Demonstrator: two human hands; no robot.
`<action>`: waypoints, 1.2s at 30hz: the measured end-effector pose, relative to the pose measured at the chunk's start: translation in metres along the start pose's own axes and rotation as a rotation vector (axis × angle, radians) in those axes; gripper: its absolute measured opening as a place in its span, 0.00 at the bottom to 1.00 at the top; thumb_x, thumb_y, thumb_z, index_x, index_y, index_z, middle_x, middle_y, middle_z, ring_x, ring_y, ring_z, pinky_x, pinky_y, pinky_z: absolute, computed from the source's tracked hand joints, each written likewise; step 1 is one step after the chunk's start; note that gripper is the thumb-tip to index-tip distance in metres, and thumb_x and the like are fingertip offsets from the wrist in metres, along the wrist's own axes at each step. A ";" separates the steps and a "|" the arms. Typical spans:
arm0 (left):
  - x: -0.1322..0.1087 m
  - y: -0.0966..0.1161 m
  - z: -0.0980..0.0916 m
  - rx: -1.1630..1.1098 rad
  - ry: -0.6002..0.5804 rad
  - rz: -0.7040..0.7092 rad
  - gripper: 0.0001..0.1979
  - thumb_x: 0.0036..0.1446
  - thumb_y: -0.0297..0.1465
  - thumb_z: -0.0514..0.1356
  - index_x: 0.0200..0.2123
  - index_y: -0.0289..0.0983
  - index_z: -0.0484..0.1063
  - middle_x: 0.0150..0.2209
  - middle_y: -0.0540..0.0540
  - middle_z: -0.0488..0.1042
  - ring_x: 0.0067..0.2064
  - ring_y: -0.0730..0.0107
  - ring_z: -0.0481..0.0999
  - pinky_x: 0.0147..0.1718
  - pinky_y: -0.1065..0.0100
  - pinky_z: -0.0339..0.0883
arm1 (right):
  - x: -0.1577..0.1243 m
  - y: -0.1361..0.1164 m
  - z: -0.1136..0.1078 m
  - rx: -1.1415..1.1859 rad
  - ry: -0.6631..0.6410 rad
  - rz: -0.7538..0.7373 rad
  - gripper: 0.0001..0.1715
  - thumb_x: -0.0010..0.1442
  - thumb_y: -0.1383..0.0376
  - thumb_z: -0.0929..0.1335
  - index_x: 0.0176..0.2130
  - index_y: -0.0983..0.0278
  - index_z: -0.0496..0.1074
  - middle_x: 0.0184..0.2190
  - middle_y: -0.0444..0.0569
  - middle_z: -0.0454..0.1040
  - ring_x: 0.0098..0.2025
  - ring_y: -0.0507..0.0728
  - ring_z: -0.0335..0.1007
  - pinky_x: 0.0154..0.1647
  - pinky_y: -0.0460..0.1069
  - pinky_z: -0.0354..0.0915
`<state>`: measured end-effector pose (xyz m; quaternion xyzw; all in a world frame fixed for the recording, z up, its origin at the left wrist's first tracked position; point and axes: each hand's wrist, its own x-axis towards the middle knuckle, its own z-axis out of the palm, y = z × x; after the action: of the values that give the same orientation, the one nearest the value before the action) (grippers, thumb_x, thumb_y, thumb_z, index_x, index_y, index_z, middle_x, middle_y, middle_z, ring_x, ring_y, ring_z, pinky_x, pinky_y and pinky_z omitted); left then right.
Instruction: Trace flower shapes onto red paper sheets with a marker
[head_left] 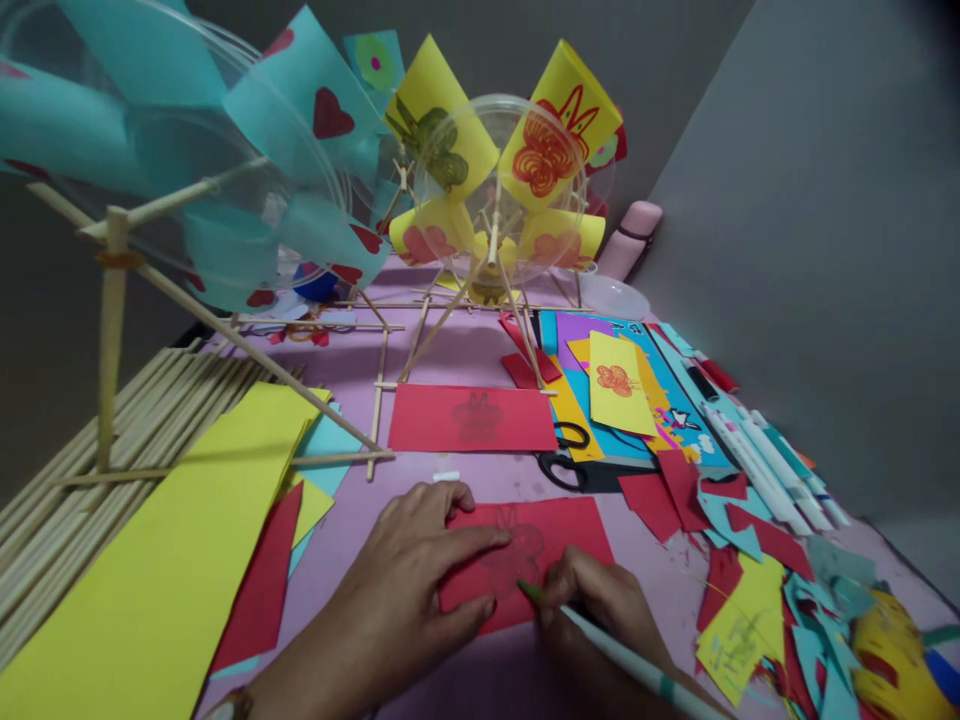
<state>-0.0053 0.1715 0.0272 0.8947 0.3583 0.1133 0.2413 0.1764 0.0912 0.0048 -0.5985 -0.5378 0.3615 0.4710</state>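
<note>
My left hand point(416, 575) lies flat with spread fingers on the left part of a red paper rectangle point(559, 530), pinning it to the pink table point(480, 350). My right hand point(600, 600) is closed round a white pen with a green tip point(622, 660); the tip touches the red paper beside a flower-like drawing point(517, 550). A second red rectangle with a similar drawing point(472, 418) lies just beyond.
Two stick-and-paper wheels stand behind: a teal one with red hearts point(225, 170) at left, a yellow one point(495, 190) in the middle. Wooden sticks point(90, 470) and yellow sheets point(180, 570) lie left. Black scissors point(562, 455), markers point(765, 460) and paper scraps point(780, 590) lie right.
</note>
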 end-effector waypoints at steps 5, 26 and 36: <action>-0.001 -0.003 0.002 -0.003 0.011 0.019 0.25 0.50 0.32 0.62 0.53 0.54 0.68 0.53 0.46 0.63 0.54 0.51 0.60 0.49 0.50 0.58 | 0.000 -0.004 -0.005 0.183 0.195 0.231 0.06 0.45 0.65 0.64 0.20 0.60 0.59 0.15 0.37 0.56 0.19 0.50 0.50 0.19 0.44 0.48; 0.002 -0.002 0.001 -0.026 0.021 0.029 0.24 0.50 0.31 0.62 0.52 0.54 0.68 0.51 0.46 0.62 0.52 0.53 0.61 0.47 0.52 0.59 | 0.001 0.009 -0.002 -0.049 0.119 -0.028 0.06 0.46 0.66 0.60 0.20 0.59 0.56 0.13 0.35 0.51 0.15 0.48 0.45 0.15 0.44 0.43; 0.000 -0.001 0.001 -0.029 0.013 0.019 0.24 0.51 0.32 0.62 0.52 0.54 0.68 0.51 0.46 0.62 0.52 0.52 0.60 0.48 0.51 0.58 | 0.005 0.000 -0.010 -0.229 -0.036 -0.001 0.05 0.46 0.69 0.60 0.22 0.59 0.56 0.14 0.35 0.54 0.15 0.48 0.50 0.16 0.44 0.48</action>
<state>-0.0056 0.1721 0.0259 0.8938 0.3498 0.1265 0.2506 0.1868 0.0941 0.0079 -0.6417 -0.5842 0.3082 0.3898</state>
